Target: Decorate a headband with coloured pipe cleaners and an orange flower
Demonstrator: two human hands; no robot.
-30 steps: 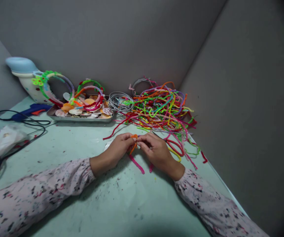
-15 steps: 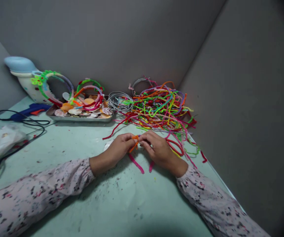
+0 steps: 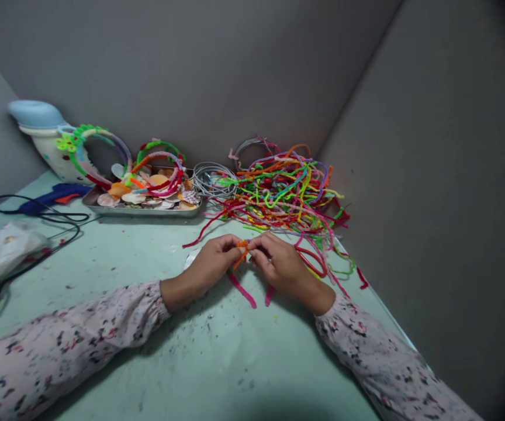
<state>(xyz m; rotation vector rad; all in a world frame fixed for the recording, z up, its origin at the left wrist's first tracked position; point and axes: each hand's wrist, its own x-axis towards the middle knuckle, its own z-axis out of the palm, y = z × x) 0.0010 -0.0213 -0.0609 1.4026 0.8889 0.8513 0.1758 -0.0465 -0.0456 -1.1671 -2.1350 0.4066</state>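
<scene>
Grey walls stood behind a pale green worktop (image 3: 217, 362). Above its middle, an orange fuzzy piece (image 3: 242, 248) was pinched between the fingertips of the left hand (image 3: 213, 263) and the right hand (image 3: 281, 266). Pink strips (image 3: 244, 291) lay below. Farther back sat a metal tray (image 3: 147, 211) of shells, beside coiled wire (image 3: 214, 180) and tangled colourful stems (image 3: 287, 187).

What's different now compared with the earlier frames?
The right hand has shifted slightly right, covering more of the yellow loop. The orange piece has edged right too, with the fingers of both hands at it. Nothing has visibly been taken hold of or let go. The left hand has barely moved; the tray and colorful pile stayed put.
</scene>
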